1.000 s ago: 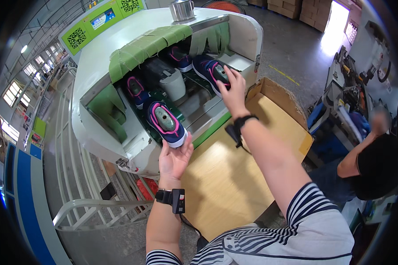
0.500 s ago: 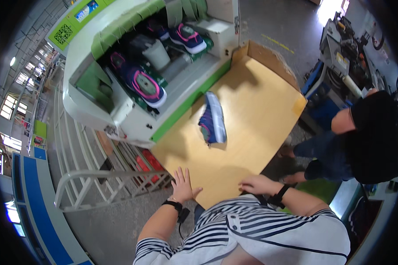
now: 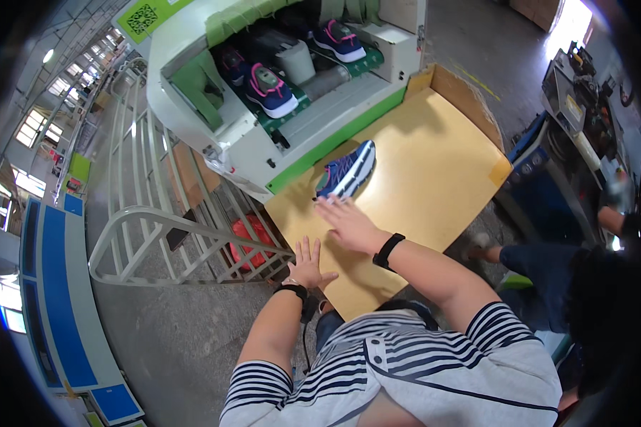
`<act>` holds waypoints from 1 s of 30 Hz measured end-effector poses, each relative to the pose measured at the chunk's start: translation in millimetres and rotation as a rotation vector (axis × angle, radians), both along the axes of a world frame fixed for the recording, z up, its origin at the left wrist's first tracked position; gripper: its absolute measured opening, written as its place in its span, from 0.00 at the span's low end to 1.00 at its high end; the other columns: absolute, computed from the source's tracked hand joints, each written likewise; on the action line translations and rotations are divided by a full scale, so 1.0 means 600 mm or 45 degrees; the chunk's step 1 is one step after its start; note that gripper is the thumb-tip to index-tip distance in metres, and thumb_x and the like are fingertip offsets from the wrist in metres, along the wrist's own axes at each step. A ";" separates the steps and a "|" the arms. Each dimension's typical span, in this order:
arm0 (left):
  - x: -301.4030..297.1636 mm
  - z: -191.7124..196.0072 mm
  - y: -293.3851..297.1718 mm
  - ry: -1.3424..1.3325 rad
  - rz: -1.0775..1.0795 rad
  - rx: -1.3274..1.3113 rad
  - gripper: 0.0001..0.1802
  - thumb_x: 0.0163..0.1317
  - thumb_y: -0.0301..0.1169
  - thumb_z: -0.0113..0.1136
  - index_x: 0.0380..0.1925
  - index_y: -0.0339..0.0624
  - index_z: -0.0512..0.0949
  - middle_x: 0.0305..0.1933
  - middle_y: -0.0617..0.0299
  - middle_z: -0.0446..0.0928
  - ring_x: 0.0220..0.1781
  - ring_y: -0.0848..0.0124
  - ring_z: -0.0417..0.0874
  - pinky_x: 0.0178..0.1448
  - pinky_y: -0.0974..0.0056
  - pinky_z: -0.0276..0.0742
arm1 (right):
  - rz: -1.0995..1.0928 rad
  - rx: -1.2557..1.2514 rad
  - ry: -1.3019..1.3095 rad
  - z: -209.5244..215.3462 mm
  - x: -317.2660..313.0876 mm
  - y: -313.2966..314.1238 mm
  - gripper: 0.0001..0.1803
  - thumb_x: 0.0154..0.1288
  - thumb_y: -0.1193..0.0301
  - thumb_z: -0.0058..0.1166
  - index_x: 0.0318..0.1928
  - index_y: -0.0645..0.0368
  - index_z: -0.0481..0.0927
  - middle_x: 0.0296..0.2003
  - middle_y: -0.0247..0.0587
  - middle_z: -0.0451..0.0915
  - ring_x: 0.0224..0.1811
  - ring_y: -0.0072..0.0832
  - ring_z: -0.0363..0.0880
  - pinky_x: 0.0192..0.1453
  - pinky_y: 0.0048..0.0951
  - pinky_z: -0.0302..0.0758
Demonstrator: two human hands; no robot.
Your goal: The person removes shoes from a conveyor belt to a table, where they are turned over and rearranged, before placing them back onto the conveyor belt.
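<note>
Blue shoe [image 3: 347,169] lies sole-up, long axis running toward right hand [image 3: 350,224].

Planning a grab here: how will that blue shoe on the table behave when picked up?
The blue shoe lies on its side, sole showing, so it probably won't roll. It looks light for its size. The upper may flex; the sole should stay firmer. The right hand reaches close.
</note>
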State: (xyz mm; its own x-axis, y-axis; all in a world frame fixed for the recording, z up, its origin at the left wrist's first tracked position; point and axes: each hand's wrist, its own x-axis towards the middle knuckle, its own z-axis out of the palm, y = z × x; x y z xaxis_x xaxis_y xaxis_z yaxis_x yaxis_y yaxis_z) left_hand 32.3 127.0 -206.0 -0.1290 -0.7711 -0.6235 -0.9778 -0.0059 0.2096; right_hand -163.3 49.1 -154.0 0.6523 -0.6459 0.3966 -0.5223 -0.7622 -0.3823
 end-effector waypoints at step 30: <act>-0.004 -0.004 -0.009 0.024 0.079 0.040 0.66 0.50 0.74 0.57 0.77 0.59 0.32 0.81 0.52 0.20 0.81 0.50 0.19 0.74 0.28 0.43 | -0.097 1.033 -0.362 -0.044 -0.085 0.055 0.51 0.51 0.73 0.60 0.74 0.64 0.47 0.60 0.65 0.69 0.63 0.49 0.71 0.68 0.39 0.67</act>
State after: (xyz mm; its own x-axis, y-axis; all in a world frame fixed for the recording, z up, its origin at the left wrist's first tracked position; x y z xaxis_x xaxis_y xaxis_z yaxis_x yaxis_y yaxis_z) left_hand 29.8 121.7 -208.3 -0.0936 -0.7582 -0.6452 -0.9711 -0.0733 0.2271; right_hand -214.2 82.1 -180.4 0.5416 -0.8381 -0.0648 -0.3632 -0.1638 -0.9172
